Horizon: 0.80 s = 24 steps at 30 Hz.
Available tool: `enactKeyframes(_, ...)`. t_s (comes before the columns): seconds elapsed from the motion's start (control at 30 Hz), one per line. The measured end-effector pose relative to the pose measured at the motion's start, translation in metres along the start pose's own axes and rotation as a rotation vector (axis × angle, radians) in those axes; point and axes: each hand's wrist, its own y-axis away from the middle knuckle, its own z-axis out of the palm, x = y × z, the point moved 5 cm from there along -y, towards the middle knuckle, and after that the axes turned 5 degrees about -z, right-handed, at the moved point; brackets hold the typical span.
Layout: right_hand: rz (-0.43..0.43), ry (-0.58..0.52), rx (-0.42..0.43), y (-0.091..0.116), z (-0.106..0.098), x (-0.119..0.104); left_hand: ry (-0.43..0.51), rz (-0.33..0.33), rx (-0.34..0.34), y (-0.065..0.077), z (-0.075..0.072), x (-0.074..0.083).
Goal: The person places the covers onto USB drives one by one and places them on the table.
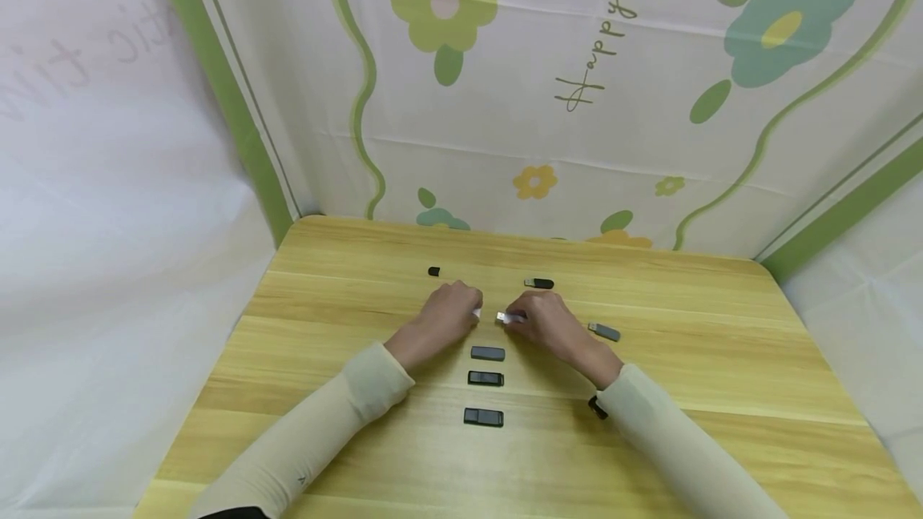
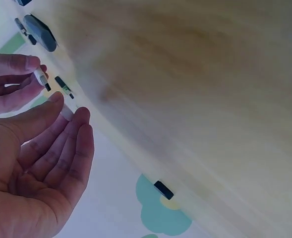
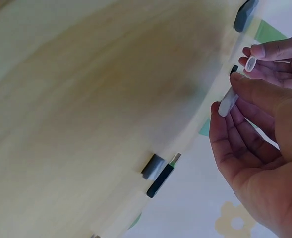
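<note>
Between its thumb and fingertips my left hand (image 1: 445, 315) pinches a small white cap (image 1: 477, 313). The cap's open end faces the right hand in the right wrist view. My right hand (image 1: 551, 325) holds a white USB stick (image 1: 513, 317) by its body, with the bare metal plug pointing left toward the cap. A short gap separates stick and cap. Behind the left hand lies a loose black cap (image 1: 433, 271). Past the right hand lies a black USB stick (image 1: 539, 283) with its plug showing, and to its right a grey USB stick (image 1: 604, 331), also uncapped.
In front of the hands, a grey USB stick (image 1: 487, 353) and two dark USB sticks, a nearer one (image 1: 483, 417) and a farther one (image 1: 486, 379), lie in a column on the wooden table (image 1: 346, 455). A printed cloth (image 1: 490, 118) hangs behind the table's far edge.
</note>
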Motion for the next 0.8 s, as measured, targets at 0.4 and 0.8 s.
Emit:
enactKeyframes(0.4,-0.061,-0.009,-0.001,-0.005,0.002,-0.010,0.011,-0.001,-0.019,-0.001,0.001,0.005)
enactKeyframes(0.8,-0.121,-0.018,0.016,-0.007,0.001,-0.016,-0.001,-0.003,-0.024,-0.001,0.001,0.011)
